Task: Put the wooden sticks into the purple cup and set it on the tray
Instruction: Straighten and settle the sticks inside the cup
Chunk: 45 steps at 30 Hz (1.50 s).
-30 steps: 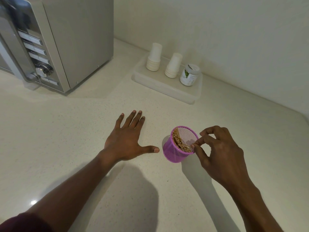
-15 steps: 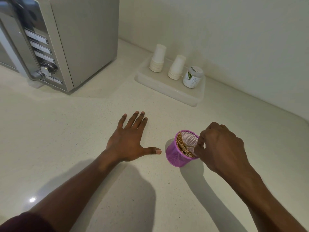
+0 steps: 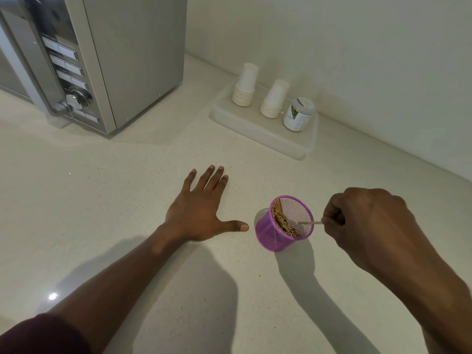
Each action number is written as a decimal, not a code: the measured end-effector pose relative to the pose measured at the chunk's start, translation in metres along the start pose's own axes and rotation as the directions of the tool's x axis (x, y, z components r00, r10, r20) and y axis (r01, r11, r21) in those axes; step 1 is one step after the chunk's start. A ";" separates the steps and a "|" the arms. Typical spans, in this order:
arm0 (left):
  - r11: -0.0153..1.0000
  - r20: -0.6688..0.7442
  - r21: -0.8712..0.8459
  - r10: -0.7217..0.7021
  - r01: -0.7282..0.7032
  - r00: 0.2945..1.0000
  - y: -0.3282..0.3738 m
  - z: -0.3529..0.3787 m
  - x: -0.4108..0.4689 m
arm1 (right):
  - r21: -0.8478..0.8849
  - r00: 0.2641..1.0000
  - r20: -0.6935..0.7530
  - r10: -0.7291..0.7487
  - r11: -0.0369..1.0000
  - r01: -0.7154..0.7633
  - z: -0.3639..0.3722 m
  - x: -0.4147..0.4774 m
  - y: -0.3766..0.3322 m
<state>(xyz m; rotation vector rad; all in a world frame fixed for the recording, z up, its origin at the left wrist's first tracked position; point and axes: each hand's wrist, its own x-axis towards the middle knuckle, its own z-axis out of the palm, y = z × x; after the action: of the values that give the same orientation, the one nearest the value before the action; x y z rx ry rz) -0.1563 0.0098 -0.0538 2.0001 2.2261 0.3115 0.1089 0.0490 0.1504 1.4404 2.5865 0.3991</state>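
Right hand (image 3: pixel 370 226) now back off purple cup (image 3: pixel 270 237) rim, single stick (image 3: pixel 310 222) in half-hidden pinch; left hand (image 3: pixel 196 215) flat.

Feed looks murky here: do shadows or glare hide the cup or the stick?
Head view: arm shadows fall on the counter nearer than the cup, not over it; the stick in the right hand is faint but visible; one glare spot lies lower left; the microwave leans from wide-angle distortion.

Microwave (image 3: pixel 102 60) cut off top and left. Jar (image 3: pixel 297 114) label print unreadable, too small. Right hand (image 3: pixel 370 226) fingertips pinching wooden stick (image 3: pixel 309 222) mostly tucked behind knuckles. Bundle (image 3: pixel 281 221) bottoms hidden by purple cup (image 3: pixel 278 238) wall.
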 end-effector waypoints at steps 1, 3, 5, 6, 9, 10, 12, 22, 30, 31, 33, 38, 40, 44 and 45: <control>1.000 -0.001 0.001 -0.001 0.001 1.000 0.000 0.000 0.000 | -0.013 1.000 0.010 -0.011 1.000 0.011 0.004 0.002 -0.002; 1.000 -0.001 -0.002 -0.002 0.002 1.000 0.000 0.001 0.000 | -0.009 0.999 0.022 -0.031 0.999 0.031 0.013 0.008 -0.006; 1.000 -0.001 -0.007 -0.003 0.003 1.000 0.000 0.001 0.000 | 0.027 0.998 0.035 -0.053 0.998 0.052 0.022 0.014 -0.009; 1.000 0.001 -0.008 -0.004 0.004 1.000 0.000 0.001 0.000 | 0.051 0.996 0.051 -0.067 0.997 0.064 0.027 0.015 -0.011; 1.000 0.002 -0.008 -0.007 0.007 1.000 0.000 0.002 0.001 | 0.089 0.992 0.069 -0.107 0.991 0.101 0.037 0.013 -0.013; 1.000 0.000 -0.009 -0.007 0.007 1.000 0.000 0.002 0.001 | 0.124 0.994 0.036 -0.099 0.988 0.094 0.040 0.012 -0.011; 1.000 0.000 -0.010 -0.006 0.006 1.000 -0.001 0.002 0.001 | 0.248 0.998 -0.060 -0.035 0.968 0.049 0.041 0.011 -0.006; 1.000 -0.005 0.008 0.000 0.000 1.000 -0.001 0.003 0.002 | 0.801 0.945 -0.052 0.323 0.579 -0.154 0.075 0.001 0.006; 1.000 -0.006 0.011 -0.005 0.005 1.000 0.000 0.003 0.001 | 0.900 0.970 0.117 0.215 0.389 -0.195 0.108 0.003 -0.002; 1.000 -0.010 0.005 -0.003 0.003 1.000 -0.001 0.002 0.000 | 0.896 0.970 0.089 0.227 0.406 -0.177 0.111 0.003 -0.004; 1.000 -0.015 -0.006 0.000 0.000 1.000 0.000 0.002 0.000 | 0.901 0.965 0.029 0.262 0.410 -0.139 0.115 0.002 -0.007; 1.000 -0.013 -0.010 -0.005 0.005 1.000 0.000 0.002 -0.001 | 0.950 0.953 -0.087 0.290 0.312 -0.008 0.115 0.001 -0.005; 1.000 -0.008 -0.004 -0.007 0.007 1.000 0.000 0.002 -0.001 | 0.949 0.970 -0.089 0.224 0.314 0.015 0.117 0.000 -0.007; 1.000 -0.007 -0.006 -0.006 0.006 1.000 0.000 0.002 0.000 | 0.947 0.977 -0.075 0.198 0.322 0.008 0.127 0.001 -0.015; 1.000 -0.007 -0.010 -0.007 0.007 1.000 0.001 0.002 0.000 | 0.954 0.977 -0.069 0.204 0.299 0.005 0.127 0.001 -0.016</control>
<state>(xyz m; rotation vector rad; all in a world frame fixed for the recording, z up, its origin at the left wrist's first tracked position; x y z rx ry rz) -0.1552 0.0097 -0.0555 1.9897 2.2308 0.3285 0.1286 0.0613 0.0240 1.8666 2.9534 -1.4002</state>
